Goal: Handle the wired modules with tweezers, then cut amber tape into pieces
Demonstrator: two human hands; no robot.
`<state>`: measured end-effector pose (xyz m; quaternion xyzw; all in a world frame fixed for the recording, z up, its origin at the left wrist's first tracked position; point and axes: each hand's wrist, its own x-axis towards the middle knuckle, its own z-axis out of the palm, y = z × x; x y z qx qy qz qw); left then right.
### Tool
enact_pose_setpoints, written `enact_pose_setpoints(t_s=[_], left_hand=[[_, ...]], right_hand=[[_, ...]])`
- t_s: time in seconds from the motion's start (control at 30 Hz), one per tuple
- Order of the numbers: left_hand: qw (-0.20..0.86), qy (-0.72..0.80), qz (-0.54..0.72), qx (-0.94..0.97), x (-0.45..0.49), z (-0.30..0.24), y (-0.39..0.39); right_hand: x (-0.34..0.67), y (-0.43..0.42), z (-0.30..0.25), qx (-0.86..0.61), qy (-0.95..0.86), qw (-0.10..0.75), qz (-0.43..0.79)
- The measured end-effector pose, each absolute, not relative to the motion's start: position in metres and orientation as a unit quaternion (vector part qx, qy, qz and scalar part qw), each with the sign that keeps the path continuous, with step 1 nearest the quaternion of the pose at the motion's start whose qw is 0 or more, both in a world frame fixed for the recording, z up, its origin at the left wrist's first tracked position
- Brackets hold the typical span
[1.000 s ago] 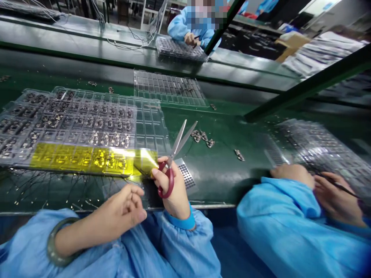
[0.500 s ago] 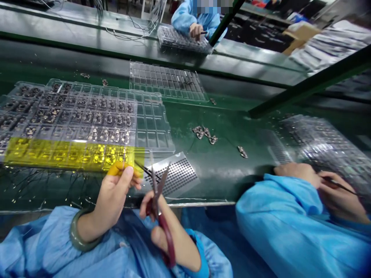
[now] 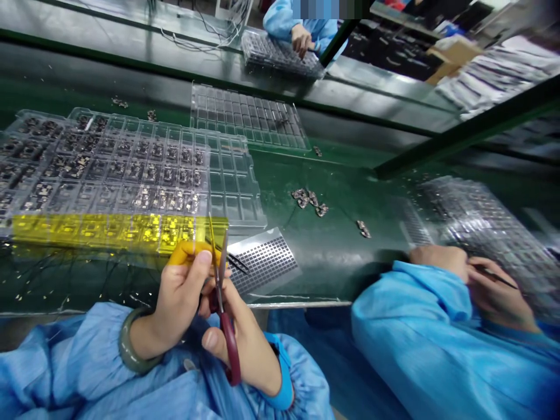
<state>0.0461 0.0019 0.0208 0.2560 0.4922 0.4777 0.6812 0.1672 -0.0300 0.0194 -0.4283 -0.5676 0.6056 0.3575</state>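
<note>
Near edge, left hand: fingers pinched narrow on the right end of a strip of yellow tape. Jade bangle on that wrist, blue sleeve below it. Right hand just beside it: fingers closed around the red loops of a pair of scissors. Blades stand upright, nearly shut, right at the tape's right end; can't tell if they're cutting.

Tape lies along the near row of a clear plastic tray, over the small circuit boards in its cells. Right-end cells hold no boards. Fine black wires lie on the green worktop near the tray's near edge. Just right of the scissors, a perforated metal sheet.

Mid worktop: a small pile of boards, one more to its right. Near right, a co-worker's hands at a stacked tray — tweezers in one hand.

Far: a second clear tray, then another person's hand on a tray across the worktop.
</note>
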Motion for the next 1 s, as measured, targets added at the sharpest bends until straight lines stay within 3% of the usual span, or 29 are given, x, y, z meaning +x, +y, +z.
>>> enact_pose_setpoints(t_s=[1.0], left_hand=[[0.698,0.48,0.493,0.199,0.045,0.02,0.0]], right_hand=[[0.16,-0.028,0.024,-0.448,-0.548,0.348,0.614]])
